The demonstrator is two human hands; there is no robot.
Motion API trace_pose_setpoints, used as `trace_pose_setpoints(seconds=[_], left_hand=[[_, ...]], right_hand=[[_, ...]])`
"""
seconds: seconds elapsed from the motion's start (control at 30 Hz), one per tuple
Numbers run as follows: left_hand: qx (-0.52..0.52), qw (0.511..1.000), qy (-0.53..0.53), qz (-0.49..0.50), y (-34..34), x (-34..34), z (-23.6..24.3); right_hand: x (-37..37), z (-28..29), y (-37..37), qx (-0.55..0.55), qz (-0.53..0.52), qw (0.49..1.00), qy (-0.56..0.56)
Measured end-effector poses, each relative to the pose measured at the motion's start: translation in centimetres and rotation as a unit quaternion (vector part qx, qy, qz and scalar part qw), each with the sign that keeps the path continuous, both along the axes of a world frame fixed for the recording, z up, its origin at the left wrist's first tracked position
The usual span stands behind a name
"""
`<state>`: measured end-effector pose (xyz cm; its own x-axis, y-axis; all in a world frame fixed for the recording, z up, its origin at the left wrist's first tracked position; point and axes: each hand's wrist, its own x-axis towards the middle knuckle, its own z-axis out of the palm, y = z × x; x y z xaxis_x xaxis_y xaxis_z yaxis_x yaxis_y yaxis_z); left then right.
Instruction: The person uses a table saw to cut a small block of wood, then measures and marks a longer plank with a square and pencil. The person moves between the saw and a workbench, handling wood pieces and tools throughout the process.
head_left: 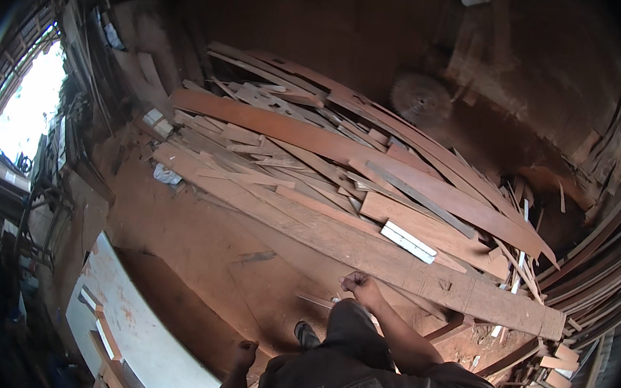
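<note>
My right hand (pixel 363 289) is over my raised knee (pixel 352 325), close to the near edge of a long thick plank (pixel 365 252). Its fingers are curled in, and whether anything small is between them does not show. Low at the left of my body is my left hand (pixel 245 353), dark and small, with its fingers also closed. What it holds, if anything, is hidden. Beyond the plank lies a heap of loose boards and offcuts, with a long reddish board (pixel 345 141) across it. A white-faced strip (pixel 408 241) rests near the plank's far edge.
A round saw blade (pixel 419 100) stands behind the heap. To the left, a pale sheet (pixel 141 320) carries wood pieces. More offcuts (pixel 551 378) are stacked at the lower right, below curved long boards (pixel 601 285). My shoe (pixel 305 335) is on the dusty brown floor (pixel 187 234).
</note>
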<state>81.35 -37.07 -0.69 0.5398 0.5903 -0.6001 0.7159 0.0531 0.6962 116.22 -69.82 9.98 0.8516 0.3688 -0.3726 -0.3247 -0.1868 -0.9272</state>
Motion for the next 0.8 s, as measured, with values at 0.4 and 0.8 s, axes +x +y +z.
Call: trace_pose_setpoints(seconds=[0.4, 0.8], left_hand=[[0.021, 0.989, 0.147, 0.015, 3.5, -2.2, -1.6], [0.016, 0.979, 0.016, 0.203, 11.5, 12.0, 3.3]], right_hand=[[11.9, 2.7, 12.8, -0.074, 0.087, 0.993, -0.035], [35.7, 6.7, 24.6, -0.035, -0.037, 0.963, -0.265]])
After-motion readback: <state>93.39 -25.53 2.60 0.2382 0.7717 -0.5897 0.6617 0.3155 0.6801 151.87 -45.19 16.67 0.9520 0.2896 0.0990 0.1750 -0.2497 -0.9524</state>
